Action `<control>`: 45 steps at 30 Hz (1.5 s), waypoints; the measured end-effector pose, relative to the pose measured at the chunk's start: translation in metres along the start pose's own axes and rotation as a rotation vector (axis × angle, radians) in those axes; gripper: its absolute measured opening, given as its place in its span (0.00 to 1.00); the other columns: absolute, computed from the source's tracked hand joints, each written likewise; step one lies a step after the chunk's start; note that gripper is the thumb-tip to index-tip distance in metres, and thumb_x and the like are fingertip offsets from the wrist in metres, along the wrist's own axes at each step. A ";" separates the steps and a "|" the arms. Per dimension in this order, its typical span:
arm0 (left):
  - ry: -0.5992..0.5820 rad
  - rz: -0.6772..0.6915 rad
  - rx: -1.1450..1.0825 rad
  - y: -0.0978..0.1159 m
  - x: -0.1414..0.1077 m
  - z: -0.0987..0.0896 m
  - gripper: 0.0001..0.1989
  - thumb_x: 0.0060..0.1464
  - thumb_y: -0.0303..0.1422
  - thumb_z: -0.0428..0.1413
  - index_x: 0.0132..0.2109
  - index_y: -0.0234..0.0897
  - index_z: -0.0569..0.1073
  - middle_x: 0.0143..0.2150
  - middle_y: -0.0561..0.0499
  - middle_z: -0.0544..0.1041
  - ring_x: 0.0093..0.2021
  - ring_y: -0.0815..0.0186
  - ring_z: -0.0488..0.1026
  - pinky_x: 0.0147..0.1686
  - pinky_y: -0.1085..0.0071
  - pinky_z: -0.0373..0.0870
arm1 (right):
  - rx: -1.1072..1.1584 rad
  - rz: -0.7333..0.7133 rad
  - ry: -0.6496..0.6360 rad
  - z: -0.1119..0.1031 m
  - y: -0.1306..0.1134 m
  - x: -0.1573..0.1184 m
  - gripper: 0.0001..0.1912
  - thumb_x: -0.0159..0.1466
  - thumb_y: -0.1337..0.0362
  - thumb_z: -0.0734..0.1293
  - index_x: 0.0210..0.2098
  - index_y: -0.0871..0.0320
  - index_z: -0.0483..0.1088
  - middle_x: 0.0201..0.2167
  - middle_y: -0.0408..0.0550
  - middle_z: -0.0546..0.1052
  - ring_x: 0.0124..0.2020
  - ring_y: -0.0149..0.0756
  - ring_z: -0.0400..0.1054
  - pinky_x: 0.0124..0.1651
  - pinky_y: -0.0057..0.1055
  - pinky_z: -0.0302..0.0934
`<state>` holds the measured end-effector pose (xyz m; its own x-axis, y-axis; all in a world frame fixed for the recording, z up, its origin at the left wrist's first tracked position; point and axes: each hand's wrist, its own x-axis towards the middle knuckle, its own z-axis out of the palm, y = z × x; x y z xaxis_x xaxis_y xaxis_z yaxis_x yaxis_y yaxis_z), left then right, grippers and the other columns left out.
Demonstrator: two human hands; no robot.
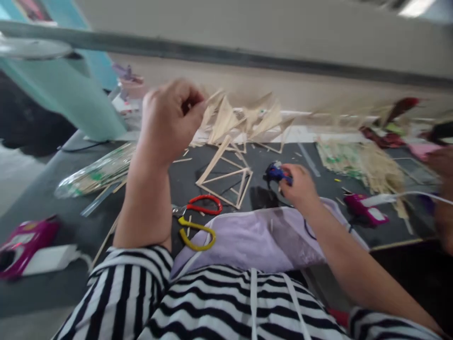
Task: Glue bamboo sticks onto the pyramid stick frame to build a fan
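Observation:
My left hand (173, 120) is raised, its fingers curled and the thumb pressed to them; what they hold, if anything, is hidden. Behind it, wooden stick frames (230, 120) stand in a row against the wall. A frame of thin wooden sticks (226, 178) rests on the dark table between my hands. My right hand (299, 186) is closed around a small blue glue gun (274, 173), just right of that frame. Pliers with one red and one yellow handle (203, 204) lie open in front of the frame, close to the lilac cloth (247, 231).
A plastic-wrapped bundle of sticks (101, 170) lies at left, more bundles (357, 163) at right. Magenta devices with white plugs sit at the left (31, 243) and right (368, 209). A pale green post (71, 89) stands back left. Another person's hand (442, 165) shows at right.

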<state>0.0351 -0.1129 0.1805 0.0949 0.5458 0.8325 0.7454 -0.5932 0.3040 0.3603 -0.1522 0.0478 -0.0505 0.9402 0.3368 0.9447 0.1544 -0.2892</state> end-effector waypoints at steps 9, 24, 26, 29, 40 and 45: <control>0.056 -0.027 -0.069 -0.002 0.000 -0.017 0.03 0.52 0.26 0.58 0.33 0.36 0.77 0.25 0.57 0.72 0.24 0.75 0.65 0.27 0.76 0.61 | 0.290 -0.601 -0.582 0.040 -0.161 -0.038 0.25 0.61 0.65 0.65 0.57 0.63 0.64 0.51 0.60 0.73 0.51 0.45 0.67 0.55 0.41 0.62; 0.177 -0.115 0.117 0.037 -0.016 -0.064 0.07 0.52 0.30 0.59 0.39 0.39 0.81 0.30 0.53 0.78 0.31 0.68 0.73 0.32 0.71 0.67 | 0.133 -0.646 -0.356 0.003 -0.167 -0.024 0.25 0.62 0.68 0.59 0.60 0.55 0.64 0.42 0.54 0.74 0.42 0.44 0.67 0.43 0.38 0.64; 0.243 -0.162 0.102 0.040 -0.018 -0.067 0.07 0.53 0.31 0.59 0.40 0.41 0.80 0.33 0.54 0.79 0.31 0.68 0.73 0.32 0.70 0.67 | 0.189 -0.570 -0.237 -0.018 -0.140 -0.026 0.25 0.62 0.69 0.60 0.58 0.53 0.66 0.40 0.54 0.75 0.41 0.44 0.68 0.43 0.40 0.65; 0.310 -0.194 -0.025 0.034 -0.015 -0.058 0.05 0.51 0.30 0.61 0.37 0.40 0.80 0.31 0.54 0.78 0.28 0.71 0.70 0.30 0.71 0.66 | 0.453 -0.359 -0.008 -0.040 -0.093 -0.028 0.23 0.62 0.71 0.60 0.53 0.45 0.69 0.43 0.50 0.75 0.43 0.43 0.69 0.47 0.42 0.65; -0.182 -0.600 -0.824 0.022 0.000 0.016 0.07 0.50 0.36 0.61 0.32 0.39 0.72 0.21 0.55 0.68 0.17 0.75 0.59 0.14 0.76 0.52 | 1.448 -0.009 -0.429 -0.063 -0.066 -0.010 0.34 0.49 0.47 0.71 0.54 0.44 0.63 0.41 0.49 0.67 0.30 0.35 0.64 0.30 0.34 0.64; -0.206 -0.676 -0.936 0.034 0.000 0.013 0.07 0.49 0.35 0.61 0.31 0.38 0.72 0.20 0.55 0.68 0.17 0.76 0.58 0.14 0.76 0.49 | 1.111 -0.079 -0.252 -0.053 -0.085 0.013 0.20 0.56 0.55 0.69 0.45 0.48 0.62 0.35 0.44 0.65 0.29 0.32 0.61 0.32 0.31 0.62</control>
<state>0.0686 -0.1256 0.1844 0.0345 0.9513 0.3064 -0.0824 -0.3029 0.9495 0.2967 -0.1695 0.1247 -0.2793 0.9307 0.2362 0.1336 0.2813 -0.9503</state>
